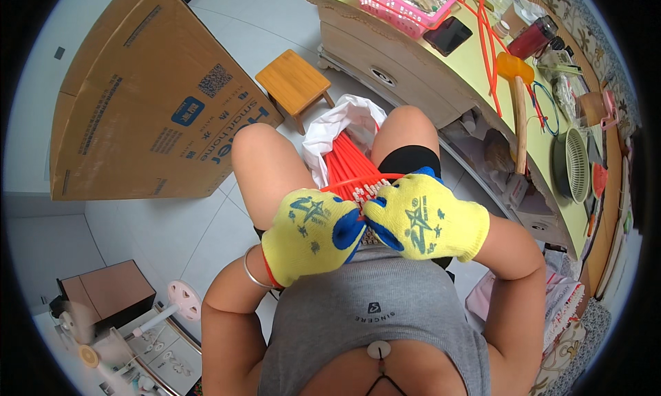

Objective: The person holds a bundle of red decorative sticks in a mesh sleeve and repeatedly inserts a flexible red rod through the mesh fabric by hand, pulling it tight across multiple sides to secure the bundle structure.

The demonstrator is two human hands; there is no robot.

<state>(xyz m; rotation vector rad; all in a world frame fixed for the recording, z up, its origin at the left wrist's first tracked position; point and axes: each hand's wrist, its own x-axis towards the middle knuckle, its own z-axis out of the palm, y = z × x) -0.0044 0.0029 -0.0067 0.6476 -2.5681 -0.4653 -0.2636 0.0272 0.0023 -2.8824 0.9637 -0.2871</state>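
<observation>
Both my hands wear yellow knit gloves with blue coated fingers and meet in front of my lap. My left hand (313, 234) is closed, thumb and fingers pressed together. My right hand (427, 217) is closed too, its fingertips against the left ones. A thin red tube (365, 181) arches from one glove to the other, and a bit of red shows between the thumbs; its ends are hidden by the gloves. Just beyond, a bundle of red tubes (350, 158) with white tips (372, 189) stands in a white bag (320, 138) between my knees.
A big cardboard box (144, 113) stands at the left, near a small wooden stool (292, 82). On the green-topped cabinet (475, 110) at right lie a pink basket (406, 21), a phone (447, 36), a mallet (520, 107), a green strainer basket (571, 165) and loose red tubes (485, 51).
</observation>
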